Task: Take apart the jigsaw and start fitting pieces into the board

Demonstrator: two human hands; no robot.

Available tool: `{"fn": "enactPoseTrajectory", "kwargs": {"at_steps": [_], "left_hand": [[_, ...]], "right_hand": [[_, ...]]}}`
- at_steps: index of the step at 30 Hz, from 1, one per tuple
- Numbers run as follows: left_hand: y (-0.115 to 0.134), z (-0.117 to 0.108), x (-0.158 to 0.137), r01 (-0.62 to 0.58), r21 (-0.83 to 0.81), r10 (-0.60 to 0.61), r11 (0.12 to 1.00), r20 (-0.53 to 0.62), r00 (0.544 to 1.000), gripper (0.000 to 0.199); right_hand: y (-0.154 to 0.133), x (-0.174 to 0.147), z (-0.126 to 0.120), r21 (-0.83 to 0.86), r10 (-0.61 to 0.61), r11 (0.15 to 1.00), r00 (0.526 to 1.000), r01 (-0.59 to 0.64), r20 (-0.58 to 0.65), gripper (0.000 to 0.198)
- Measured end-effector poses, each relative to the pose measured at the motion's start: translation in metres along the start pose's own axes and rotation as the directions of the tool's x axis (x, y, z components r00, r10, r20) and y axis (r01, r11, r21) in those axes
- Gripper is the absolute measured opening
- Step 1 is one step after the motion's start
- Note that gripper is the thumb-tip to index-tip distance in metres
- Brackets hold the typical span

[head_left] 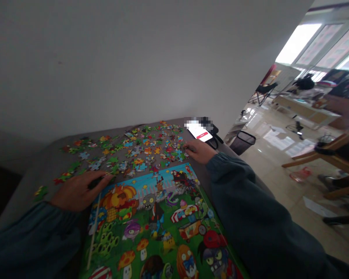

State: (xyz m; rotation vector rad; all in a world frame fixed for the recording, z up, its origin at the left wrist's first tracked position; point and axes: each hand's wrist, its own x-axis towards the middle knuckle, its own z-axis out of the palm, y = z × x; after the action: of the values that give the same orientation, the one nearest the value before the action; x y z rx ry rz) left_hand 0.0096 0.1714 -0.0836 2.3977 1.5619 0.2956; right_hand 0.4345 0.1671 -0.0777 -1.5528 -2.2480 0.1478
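Observation:
A colourful cartoon picture board (159, 217) with zombies, mushrooms and a pumpkin lies flat in front of me. Beyond its far edge, loose jigsaw pieces (139, 153) are spread over the grey cloth. My left hand (81, 190) rests by the board's far left corner, thumb and forefinger drawn together at the edge of the pieces. What lies between those fingertips cannot be made out. At the right side of the pieces is my right hand (201, 151), its fingers curled and pinched low over the cloth. Anything in that pinch is too small to name.
A lit phone (200, 131) lies beyond my right hand, with a black strapped object (216, 135) beside it. A wall (128, 66) rises behind the table. On the floor to the right stand a mesh bin (242, 143) and a wooden chair (328, 151).

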Motion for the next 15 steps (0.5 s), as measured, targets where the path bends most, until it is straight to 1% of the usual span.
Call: {"fn": "enactPoseTrajectory", "kwargs": {"at_steps": [3,5,8,10,12,15], "left_hand": [[0.002,0.000,-0.001,0.016,-0.003,-0.016,1.000,-0.013,1.000,0.061],[0.003,0.000,-0.001,0.016,-0.008,-0.016,1.000,-0.022,1.000,0.061],[0.005,0.000,-0.001,0.016,-0.011,-0.016,1.000,-0.026,1.000,0.062],[0.005,0.000,-0.001,0.019,-0.009,-0.020,1.000,-0.023,1.000,0.062],[0.004,0.000,-0.001,0.019,-0.008,-0.019,1.000,-0.015,1.000,0.061],[0.003,-0.001,-0.001,0.000,-0.020,0.000,1.000,-0.018,1.000,0.058]], "right_hand": [[-0.002,-0.001,0.011,0.015,-0.072,0.997,0.994,0.071,0.076,0.031],[-0.002,-0.002,0.017,0.025,-0.072,0.997,0.993,0.070,0.096,0.034],[-0.003,-0.003,0.022,0.031,-0.046,0.999,0.994,0.043,0.104,0.039],[-0.005,-0.003,0.024,0.023,-0.050,0.999,0.995,0.048,0.091,0.042],[-0.007,-0.004,0.025,0.007,-0.078,0.997,0.994,0.078,0.079,0.045],[-0.012,-0.004,0.025,-0.014,-0.127,0.992,0.986,0.129,0.104,0.047]]}}
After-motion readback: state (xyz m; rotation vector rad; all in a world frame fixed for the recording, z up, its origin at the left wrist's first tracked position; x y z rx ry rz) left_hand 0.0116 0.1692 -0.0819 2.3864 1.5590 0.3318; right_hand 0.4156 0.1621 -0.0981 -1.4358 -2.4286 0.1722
